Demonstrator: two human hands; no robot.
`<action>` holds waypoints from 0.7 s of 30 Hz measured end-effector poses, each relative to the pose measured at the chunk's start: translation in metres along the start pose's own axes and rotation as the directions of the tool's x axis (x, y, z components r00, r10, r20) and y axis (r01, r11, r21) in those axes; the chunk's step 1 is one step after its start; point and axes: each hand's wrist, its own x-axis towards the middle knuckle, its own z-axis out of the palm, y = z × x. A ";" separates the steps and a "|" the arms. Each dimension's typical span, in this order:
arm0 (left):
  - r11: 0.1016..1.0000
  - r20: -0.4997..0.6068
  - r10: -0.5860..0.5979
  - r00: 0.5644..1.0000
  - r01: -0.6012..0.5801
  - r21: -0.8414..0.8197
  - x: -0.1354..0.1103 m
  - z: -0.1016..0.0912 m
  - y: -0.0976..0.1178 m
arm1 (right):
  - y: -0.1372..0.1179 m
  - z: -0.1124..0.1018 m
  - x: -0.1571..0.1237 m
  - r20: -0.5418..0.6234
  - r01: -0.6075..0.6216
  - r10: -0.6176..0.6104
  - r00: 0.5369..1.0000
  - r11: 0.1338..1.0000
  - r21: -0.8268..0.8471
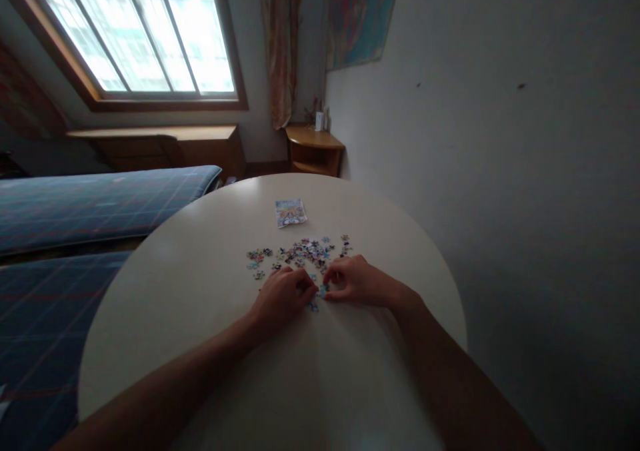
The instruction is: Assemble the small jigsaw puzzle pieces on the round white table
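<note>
Light-blue puzzle pieces (323,292) lie at mid-counter, between the fingertips of the two hands. Right hand (327,290): thumb and forefinger curved, tips at the pieces; cannot tell if they are clamped. Left hand (311,292): thumb and fingers bent, tips at the pieces from the left; grip cannot be told. Little space between the hands.

Just beyond: loose puzzle pieces (305,252), scattered, spread wider to the left. Farther out, a small printed sheet (291,213) lies flat, apart from them.

Counter (200,291): round, pale, glossy. Plain surface runs from the left hand to the left edge, well apart; the near side is crossed by both forearms. The right edge is nearer the right hand; past it stands a grey wall (500,171).

Room: blue plaid mattress (100,204) past the left edge; far left, a wooden desk (210,141) under a bright window (135,31); at the far corner, a wooden corner shelf (314,136) beside a curtain (281,44).
</note>
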 end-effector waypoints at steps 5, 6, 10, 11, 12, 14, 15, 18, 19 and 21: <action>1.000 0.019 -0.003 1.000 0.002 0.020 0.000 0.001 0.001 | -0.001 0.002 0.001 -0.012 -0.007 0.007 1.000 1.000 -0.010; 1.000 0.021 -0.003 1.000 0.003 0.024 0.000 0.001 0.001 | -0.001 0.002 0.001 -0.011 -0.007 0.007 1.000 1.000 -0.010; 0.998 0.015 -0.004 1.000 0.003 0.060 0.000 0.003 -0.001 | 0.000 0.003 0.001 -0.018 -0.009 0.009 1.000 1.000 0.005; 0.998 0.013 -0.003 1.000 0.002 0.063 0.000 0.004 -0.002 | 0.000 0.003 0.001 -0.017 -0.009 0.009 1.000 1.000 0.006; 0.998 0.011 0.001 1.000 -0.002 0.063 0.000 0.005 -0.002 | 0.000 0.003 0.001 -0.016 -0.008 0.008 1.000 1.000 0.005; 0.998 0.007 0.011 1.000 -0.011 0.062 0.000 0.006 -0.004 | 0.000 0.003 0.001 -0.015 -0.005 0.005 1.000 1.000 0.003; 0.998 0.006 0.014 1.000 -0.015 0.062 0.000 0.007 -0.005 | 0.000 0.003 0.001 -0.015 -0.005 0.005 1.000 1.000 0.003; 0.997 0.006 0.017 1.000 -0.018 0.071 0.001 0.008 -0.006 | 0.000 0.003 0.001 -0.016 -0.009 0.009 1.000 1.000 0.005; 0.997 0.007 0.015 1.000 -0.016 0.074 0.001 0.007 -0.006 | 0.000 0.002 0.000 -0.016 -0.010 0.011 1.000 1.000 0.004; 0.997 0.008 0.010 1.000 -0.010 0.070 0.001 0.006 -0.006 | 0.000 0.001 0.000 -0.014 -0.012 0.012 1.000 1.000 0.002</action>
